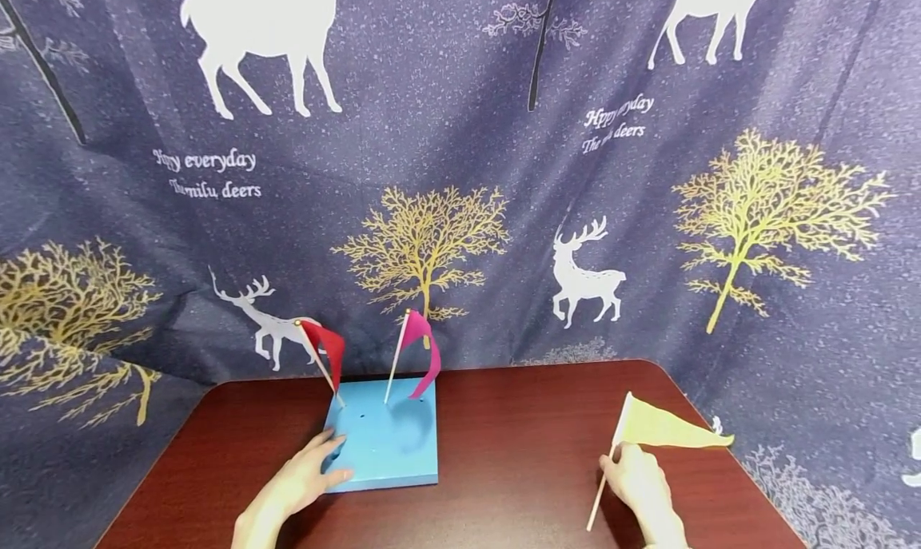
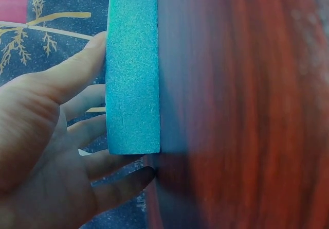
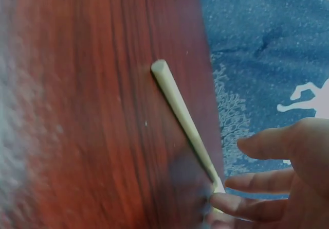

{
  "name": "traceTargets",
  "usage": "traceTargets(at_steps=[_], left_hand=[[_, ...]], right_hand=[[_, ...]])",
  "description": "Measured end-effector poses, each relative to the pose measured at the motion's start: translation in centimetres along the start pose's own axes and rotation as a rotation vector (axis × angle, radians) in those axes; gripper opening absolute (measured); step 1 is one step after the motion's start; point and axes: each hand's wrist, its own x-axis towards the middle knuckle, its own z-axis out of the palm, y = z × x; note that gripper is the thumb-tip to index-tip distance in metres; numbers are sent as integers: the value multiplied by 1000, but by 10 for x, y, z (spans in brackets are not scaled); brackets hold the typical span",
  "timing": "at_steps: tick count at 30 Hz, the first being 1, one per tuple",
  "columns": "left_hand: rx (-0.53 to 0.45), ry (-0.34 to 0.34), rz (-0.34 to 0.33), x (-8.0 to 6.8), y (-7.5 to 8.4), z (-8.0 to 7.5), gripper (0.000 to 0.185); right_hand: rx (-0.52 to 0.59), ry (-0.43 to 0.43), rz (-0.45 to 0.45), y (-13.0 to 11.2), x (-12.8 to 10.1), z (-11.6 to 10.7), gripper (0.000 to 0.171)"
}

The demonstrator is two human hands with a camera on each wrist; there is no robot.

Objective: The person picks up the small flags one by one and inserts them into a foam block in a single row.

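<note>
A light blue foam block (image 1: 392, 445) lies on the table with a red pennant (image 1: 329, 349) and a magenta pennant (image 1: 424, 345) standing in it on thin sticks. My left hand (image 1: 305, 473) rests at the block's left side. In the left wrist view the thumb (image 2: 85, 64) touches the block's upper edge, and the other fingers extend behind it, loosely spread. A yellow pennant (image 1: 665, 427) on a pale stick (image 1: 599, 497) lies on the table at the right. Over that stick is my right hand (image 1: 639, 481); its fingertips meet the stick while the thumb (image 3: 262, 142) stands apart.
Small dark holes show in the block's top. The reddish-brown table (image 1: 504, 453) extends between the block and the yellow pennant. Behind it hangs a dark blue cloth (image 1: 460, 133) printed with deer and trees.
</note>
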Motion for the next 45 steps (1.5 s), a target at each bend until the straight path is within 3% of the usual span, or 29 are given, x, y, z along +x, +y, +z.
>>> traceTargets(at_steps=[7,14,25,35,45], left_hand=[[-7,-10,0,-1,0,0,65],[8,8,17,-4,1,0,65],[3,10,8,-7,-1,2,66],[25,43,26,-3,-1,2,65],[-7,20,-9,-5,1,1,65]], right_hand=[[-3,-8,-29,6,7,4,27],[100,-129,72,8,19,3,16],[155,-182,156,15,31,1,13],[213,-142,98,11,30,10,21],[302,-22,36,-18,23,10,11]])
